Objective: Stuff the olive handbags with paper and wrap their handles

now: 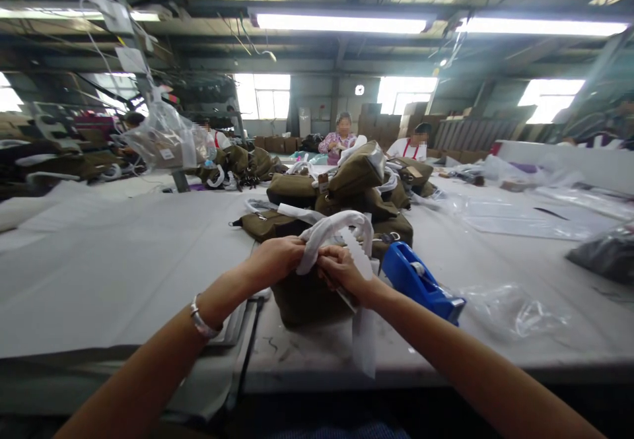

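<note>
An olive-green handbag (310, 303) stands upright on the table in front of me. White wrapping covers its handle (341, 222), which arches over the top. My left hand (282, 259) is closed at the left foot of this wrapped handle, its fingertips partly hidden behind the white wrap. Beside it my right hand (345, 270) has its fingers bent and pressed together near the bag's top edge; what they pinch is hidden. A loose white strip (364, 340) hangs down the bag's right side, below my right hand.
Several more olive bags (359, 168) are piled right behind. A blue tape dispenser (421, 284) stands to the right, near crumpled clear plastic (520, 310). White sheets (119, 261) cover the left side. A post carries a hanging plastic bag (168, 138). Other people (341, 138) sit across the table.
</note>
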### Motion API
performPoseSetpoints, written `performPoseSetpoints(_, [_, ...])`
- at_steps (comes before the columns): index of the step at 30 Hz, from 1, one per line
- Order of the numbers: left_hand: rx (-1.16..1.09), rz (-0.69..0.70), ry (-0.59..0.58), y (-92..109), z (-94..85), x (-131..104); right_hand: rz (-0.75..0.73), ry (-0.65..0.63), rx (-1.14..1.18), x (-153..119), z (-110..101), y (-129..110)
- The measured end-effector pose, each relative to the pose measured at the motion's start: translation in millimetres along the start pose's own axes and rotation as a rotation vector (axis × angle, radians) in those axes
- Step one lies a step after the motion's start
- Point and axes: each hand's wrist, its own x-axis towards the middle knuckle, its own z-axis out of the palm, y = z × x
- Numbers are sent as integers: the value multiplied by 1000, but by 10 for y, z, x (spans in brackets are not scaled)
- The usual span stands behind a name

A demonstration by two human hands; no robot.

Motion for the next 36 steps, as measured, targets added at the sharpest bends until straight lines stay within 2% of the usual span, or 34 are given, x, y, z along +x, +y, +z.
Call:
performPoseSetpoints(3, [200,-50,31,-32,-102,-220,-122,-18,-126,-65,-120,67])
performPoseSetpoints(6, [396,-135,116,-94,-176,-515,-183,-59,-181,-158,-195,78])
performPoseSetpoints(10, [417,-294,272,-81,-180,-844,-238,-110,-232,-218,-241,49])
performPoseSetpoints(15, [182,-404,528,91,-134,-953,-361,5,-346,-193,-243,142])
performPoseSetpoints(19, [-180,-496,721,218,-27,-819,-384,71,-479,-185,-205,237])
performPoseSetpoints(21, [-384,-473,769,266,62,-720,-479,91,-550,-197,-175,238])
performPoseSetpoints(23, [-545,-404,762,319,158,-623,-622,149,-658,-223,-144,204])
performPoseSetpoints(25, [-632,-336,689,382,246,-538,-730,225,-773,-256,-116,152])
performPoseSetpoints(28, [-581,-286,529,477,351,-438,-774,219,-797,-284,-88,96])
performPoseSetpoints(30, [-476,-257,474,515,409,-390,-721,209,-688,-273,-79,92])
performPoseSetpoints(34, [-330,-236,502,507,507,-340,-497,293,-411,-216,-65,98])
performPoseSetpoints(36, [-300,-253,500,487,545,-334,-424,292,-268,-199,-40,73])
